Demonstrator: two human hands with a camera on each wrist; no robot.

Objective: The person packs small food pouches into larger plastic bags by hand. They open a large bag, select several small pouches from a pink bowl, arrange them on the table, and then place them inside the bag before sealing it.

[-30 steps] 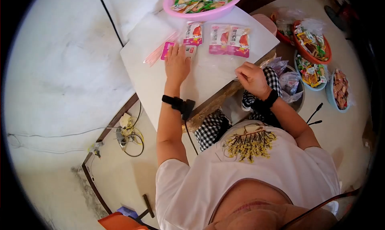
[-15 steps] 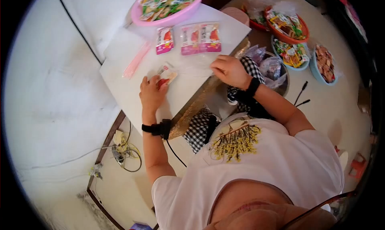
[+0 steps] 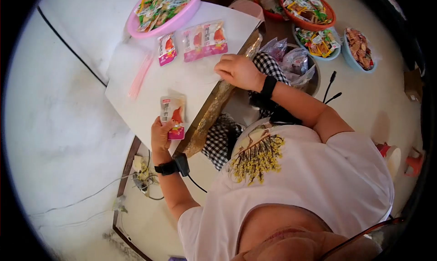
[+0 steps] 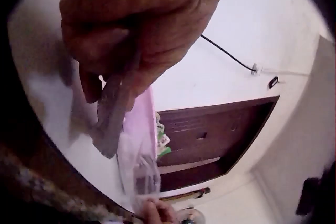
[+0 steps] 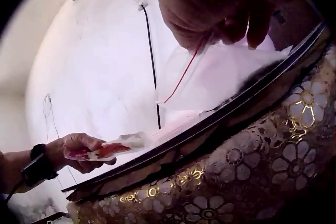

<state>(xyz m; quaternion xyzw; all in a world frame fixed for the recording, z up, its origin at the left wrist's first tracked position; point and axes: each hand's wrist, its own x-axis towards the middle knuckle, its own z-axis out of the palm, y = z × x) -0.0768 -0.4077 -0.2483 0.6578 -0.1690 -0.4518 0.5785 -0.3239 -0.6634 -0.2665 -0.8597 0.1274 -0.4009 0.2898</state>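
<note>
My left hand (image 3: 160,136) grips the pink-bottomed end of a food packet (image 3: 173,107), held over the tabletop's near left corner. Seen edge-on, the packet (image 4: 111,129) hangs from the fingers in the left wrist view. At the table's near edge, my right hand (image 3: 241,72) pinches a clear plastic bag (image 5: 210,77) with a red line along it. Farther back, a single packet (image 3: 167,49) lies left of a joined-looking pair of packets (image 3: 205,40). Thin pink strips (image 3: 141,76) lie on the left.
A pink basin (image 3: 195,8) full of small packets stands at the table's far end. Right of the table, an orange basket (image 3: 330,20), blue basins (image 3: 371,66) and a tub of plastic bags (image 3: 314,82) sit low. Patterned cloth (image 5: 231,176) hangs along the near edge.
My left hand has lifted a packet that lay on the table and brought it back toward my body, turning it upright in view. My right hand has stayed by the edge; the head view has shifted.
</note>
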